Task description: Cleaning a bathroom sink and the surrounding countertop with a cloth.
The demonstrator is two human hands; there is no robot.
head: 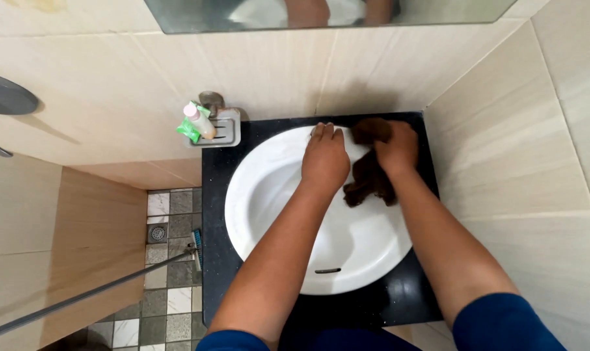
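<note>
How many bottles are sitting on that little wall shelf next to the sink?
1: a small white bottle with a pink cap lies in the soap shelf, beside a green packet. More could be hidden behind.

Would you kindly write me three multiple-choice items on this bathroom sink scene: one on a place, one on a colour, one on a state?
1. Where is the soap dish mounted?
A. on the wall left of the basin
B. inside the basin
C. on the floor

2. What colour is the cloth?
A. white
B. dark brown
C. yellow

3. What is the right hand doing?
A. hanging free
B. gripping the cloth
C. holding a bottle

Answers:
1. A, it sits on the tiled wall beside the white basin.
2. B, it is dark brown against the white bowl.
3. B, its fingers close on the cloth, while the left hand lies flat at the basin's far rim.
</note>
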